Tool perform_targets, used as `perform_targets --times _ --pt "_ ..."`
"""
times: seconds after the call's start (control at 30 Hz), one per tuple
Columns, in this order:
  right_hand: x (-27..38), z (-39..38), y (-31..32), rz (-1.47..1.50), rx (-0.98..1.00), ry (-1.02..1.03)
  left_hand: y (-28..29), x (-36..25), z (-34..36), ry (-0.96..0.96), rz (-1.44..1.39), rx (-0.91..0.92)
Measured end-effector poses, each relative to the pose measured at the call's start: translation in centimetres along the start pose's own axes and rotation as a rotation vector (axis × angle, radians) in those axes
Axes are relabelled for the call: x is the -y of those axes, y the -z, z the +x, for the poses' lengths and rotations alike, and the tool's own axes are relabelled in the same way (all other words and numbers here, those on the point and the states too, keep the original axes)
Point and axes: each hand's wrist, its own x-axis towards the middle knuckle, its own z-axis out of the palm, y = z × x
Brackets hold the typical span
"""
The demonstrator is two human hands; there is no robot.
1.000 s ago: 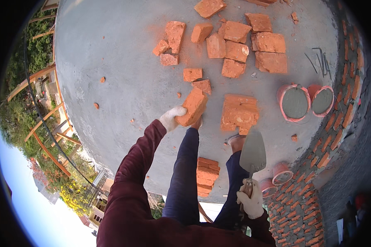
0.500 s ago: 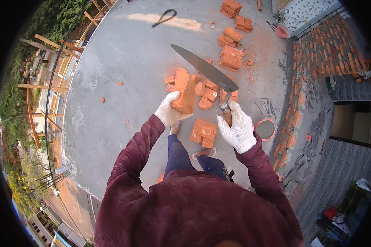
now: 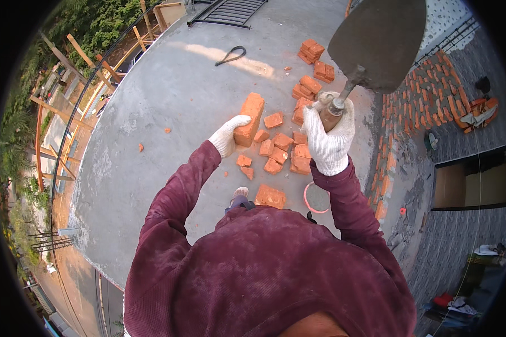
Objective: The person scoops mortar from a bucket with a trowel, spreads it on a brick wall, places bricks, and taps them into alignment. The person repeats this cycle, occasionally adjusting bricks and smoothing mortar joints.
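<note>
My left hand (image 3: 227, 135), in a white knitted glove, grips an orange brick (image 3: 249, 119) by its side and holds it tilted above the floor. In my right hand (image 3: 329, 137), gloved the same way, is a trowel (image 3: 379, 42), held by its worn handle. The broad grey blade is raised up and away from the brick, to the far right. Beneath and between my hands lie several broken brick pieces (image 3: 279, 147). A further brick (image 3: 270, 196) lies on the floor close to my feet.
Small brick stacks (image 3: 311, 50) run away toward the far side of the grey concrete floor (image 3: 152, 185). A round pink-rimmed bucket (image 3: 317, 197) stands by my right forearm. Along the right runs a low brick wall (image 3: 384, 180). A black cord loop (image 3: 230, 55) and metal railing (image 3: 229, 12) lie farther off.
My right hand has lifted the trowel, swinging its blade from pointing left over the bricks to up and right. The left hand has shifted slightly farther out with the brick. The view has tilted forward.
</note>
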Motion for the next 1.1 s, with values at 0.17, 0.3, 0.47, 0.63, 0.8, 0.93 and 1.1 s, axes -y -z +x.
perform_targets --times 0.17,0.3,0.47,0.63,0.8,0.93,1.1 --pt "-10.9 -2.3 -1.8 -0.768 0.61 -0.018 3.7 -1.3 1.1 0.048 -0.027 0.021" --pt "-5.9 0.0 -2.4 -0.645 0.482 0.008 4.4 -0.3 1.9 -0.003 0.007 -0.03" --pt "0.6 4.0 -5.4 0.071 -0.088 -0.041 5.4 -1.7 2.7 -0.034 -0.076 -0.024" --pt "-11.3 -0.2 -3.7 -0.7 0.616 -0.217 4.7 -2.0 3.6 0.012 -0.039 0.038" --pt "-3.6 5.4 -5.3 -0.451 0.226 0.019 5.5 -1.5 4.3 0.001 -0.053 0.001" --pt "-3.2 4.2 -6.2 -0.227 0.025 -0.065 6.1 -2.0 5.8 -0.021 -0.095 0.085" --pt "-10.4 1.9 -3.9 -0.765 0.669 -0.293 4.8 -3.4 6.2 0.0 0.005 0.072"
